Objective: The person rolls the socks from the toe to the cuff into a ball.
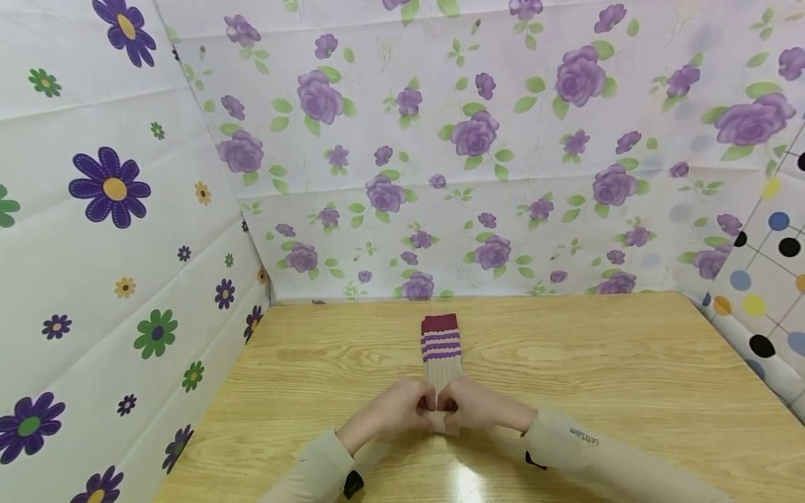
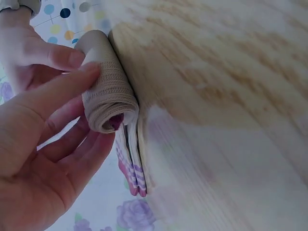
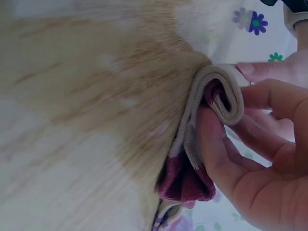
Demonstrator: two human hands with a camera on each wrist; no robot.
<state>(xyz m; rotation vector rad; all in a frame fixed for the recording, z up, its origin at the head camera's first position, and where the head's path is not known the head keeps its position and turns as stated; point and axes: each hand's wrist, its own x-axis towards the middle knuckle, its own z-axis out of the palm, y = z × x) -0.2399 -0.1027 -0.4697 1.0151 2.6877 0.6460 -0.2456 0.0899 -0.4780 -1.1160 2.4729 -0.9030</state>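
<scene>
A pair of beige ribbed socks lies stacked on the wooden table, cuffs pointing away from me. The cuffs are maroon, with purple stripes below them. The near end is turned up into a thick roll, seen as a beige coil in the left wrist view. My left hand holds the roll's left end between thumb and fingers. At its right end, my right hand pinches the same roll. In the right wrist view, maroon fabric shows inside the coil, and a maroon patch bulges below it.
The wooden table extends to both sides of the socks. Behind it hangs a cloth with purple roses. A daisy-print cloth stands on the left, and a dotted cloth borders the right edge.
</scene>
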